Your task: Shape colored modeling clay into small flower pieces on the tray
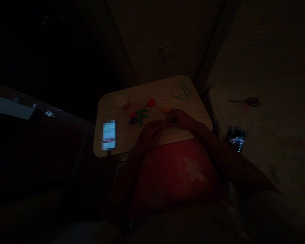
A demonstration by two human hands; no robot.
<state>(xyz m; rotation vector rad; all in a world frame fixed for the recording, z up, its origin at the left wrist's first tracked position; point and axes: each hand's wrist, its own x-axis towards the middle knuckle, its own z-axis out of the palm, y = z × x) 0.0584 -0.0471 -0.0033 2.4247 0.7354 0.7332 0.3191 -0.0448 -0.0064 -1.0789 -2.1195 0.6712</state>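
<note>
The scene is very dark. My left hand (152,131) rests low over the small wooden table (132,142), its fingers pointing right and drawn together. Its fingertips meet those of my right hand (179,119), which is curled in a pinch. Whatever small piece lies between them is too dim to make out. Just beyond my right hand sits an orange lump (165,110). Farther back is a red lump (150,102). Left of my hands lie green clay-like pieces (142,116), with a pink-red piece (132,114) and a dark purple one (133,120) beside them.
A round tub (122,101) stands at the table's back left. A lit phone (108,135) with a cable lies at the left edge. Several thin sticks (184,92) are at the back right. Scissors (244,101) and another phone (236,139) lie on the pale surface to the right.
</note>
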